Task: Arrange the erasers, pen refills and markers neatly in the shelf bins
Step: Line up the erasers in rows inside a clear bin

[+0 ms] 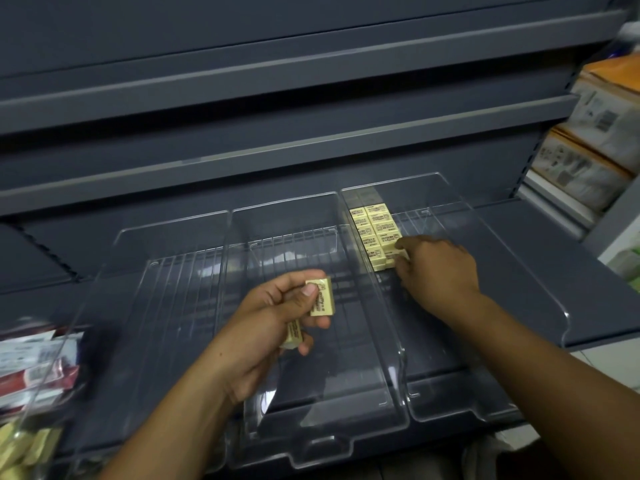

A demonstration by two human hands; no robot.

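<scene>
Head view: the right hand pinches an eraser against the front end of the two eraser rows, which lie along the left wall of the right bin. The left hand grips two spare erasers over the middle bin. Loose erasers and packets, contents illegible, lie at lower left. Progress: early. The eraser rows are part-built; refills and markers are not yet binned.

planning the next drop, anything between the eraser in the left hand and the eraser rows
Yes: the clear bin wall runs between the eraser and the rows, and the right hand covers their near end.
</scene>
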